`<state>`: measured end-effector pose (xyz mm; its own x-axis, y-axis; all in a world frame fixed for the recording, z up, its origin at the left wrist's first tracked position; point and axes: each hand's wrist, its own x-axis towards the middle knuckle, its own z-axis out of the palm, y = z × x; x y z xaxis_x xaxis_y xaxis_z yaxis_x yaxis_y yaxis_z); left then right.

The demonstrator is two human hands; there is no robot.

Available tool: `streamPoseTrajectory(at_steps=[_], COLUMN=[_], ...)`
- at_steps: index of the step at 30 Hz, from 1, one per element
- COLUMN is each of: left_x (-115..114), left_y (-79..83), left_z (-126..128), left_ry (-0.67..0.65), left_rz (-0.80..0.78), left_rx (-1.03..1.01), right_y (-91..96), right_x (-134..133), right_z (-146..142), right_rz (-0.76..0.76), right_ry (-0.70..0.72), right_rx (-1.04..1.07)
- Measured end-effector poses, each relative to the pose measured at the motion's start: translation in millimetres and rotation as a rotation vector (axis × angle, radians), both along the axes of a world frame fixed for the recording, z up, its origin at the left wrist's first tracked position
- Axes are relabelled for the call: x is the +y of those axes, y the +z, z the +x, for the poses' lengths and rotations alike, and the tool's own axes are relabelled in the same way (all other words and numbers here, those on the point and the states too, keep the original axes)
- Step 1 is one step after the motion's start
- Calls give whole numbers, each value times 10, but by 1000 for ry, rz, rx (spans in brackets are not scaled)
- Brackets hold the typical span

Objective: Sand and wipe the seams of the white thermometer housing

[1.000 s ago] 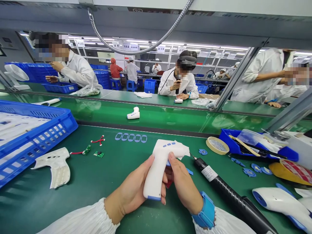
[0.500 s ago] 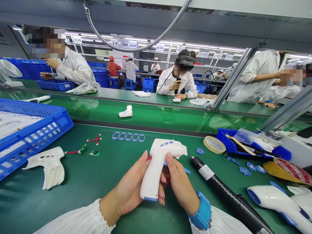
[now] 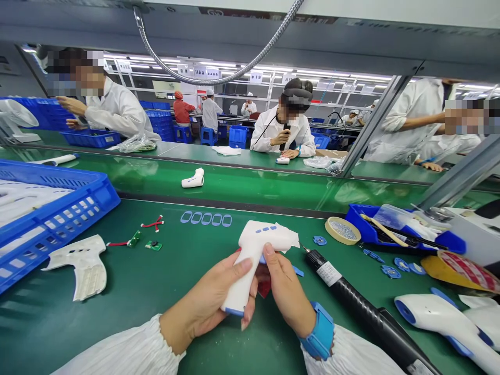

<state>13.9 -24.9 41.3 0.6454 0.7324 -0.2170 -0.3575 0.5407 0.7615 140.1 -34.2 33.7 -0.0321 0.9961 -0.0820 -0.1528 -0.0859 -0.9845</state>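
In the head view, we saw both hands closed on one white gun-shaped device (image 3: 250, 240), held over the green worktop (image 3: 156, 297) with its nose to the right and its handle slanting down to the left. The left hand (image 3: 209, 294) was clamped around the handle: the palm lay along its left edge, the thumb crossed the near face, and fingertips showed past the right edge, just above the blue base (image 3: 233, 311). The right hand (image 3: 289, 291) gripped higher, its thumb pressed on the corner where handle met head; most of its fingers were hidden from us. The head, with three blue marks, thus stood clear above both thumbs. Behind the handle, between the hands, we made out part of a red piece (image 3: 264, 289).

A black screwdriver (image 3: 347, 297) lay to the right, its tip close to the nose; we could not tell whether they touched. Left of the hands we found a white shell half (image 3: 89, 265) and a small green board (image 3: 153, 245). Five blue frames (image 3: 205, 219) sat in a row beyond the device, and another white device (image 3: 433, 315) rested at far right.
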Motion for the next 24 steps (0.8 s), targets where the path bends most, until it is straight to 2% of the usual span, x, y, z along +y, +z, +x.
streamPoseTrajectory(at_steps=[4,9,13,19,24], left_x=[0,21,63,88,106], left_y=[79,89,127,253,231], left_z=[-36,-63,-147,-452,-624], left_ry=[-53,-65,92,378,444], left_rz=[135,181,146,184,160], left_rx=[65,64,-62,-255,-357], right_y=[-46,-59,-59,-124,-167], right_x=[15,36,27,-10,-19], right_z=[5,38,55,51,39], right_rz=[-47,4,36,22,8], right_ry=[-6,7,6,39,63], right_rx=[36,45,20,-79,-95])
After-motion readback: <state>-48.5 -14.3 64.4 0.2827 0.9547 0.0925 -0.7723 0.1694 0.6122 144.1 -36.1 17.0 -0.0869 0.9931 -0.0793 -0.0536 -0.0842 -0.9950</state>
